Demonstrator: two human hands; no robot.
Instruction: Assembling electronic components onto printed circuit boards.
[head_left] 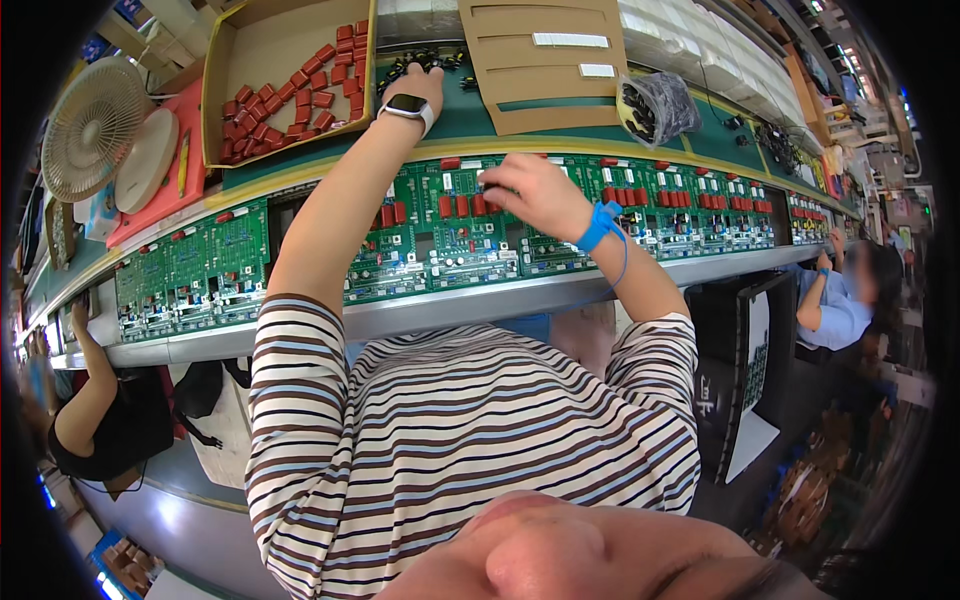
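Observation:
My left hand (420, 92), with a watch on its wrist, reaches into a pile of small black components (455, 60) behind the boards. Its fingers are apart among the parts, and the tips are partly hidden. Nearer to me, my right hand (540, 195) is over a green circuit board (470, 262) with its fingers curled into a pinch. A small dark component shows at its fingertips, beside upright red block-shaped components (461, 206) on the board. A blue strap (601, 226) with a cord circles that wrist.
A cardboard box (212, 100) of red components stands back left, beside a fan (93, 128). Slotted cardboard (545, 65) and a plastic bag of black parts (655, 110) lie behind the boards. More boards (195, 265) line the metal rail (430, 310). Co-workers sit on both sides.

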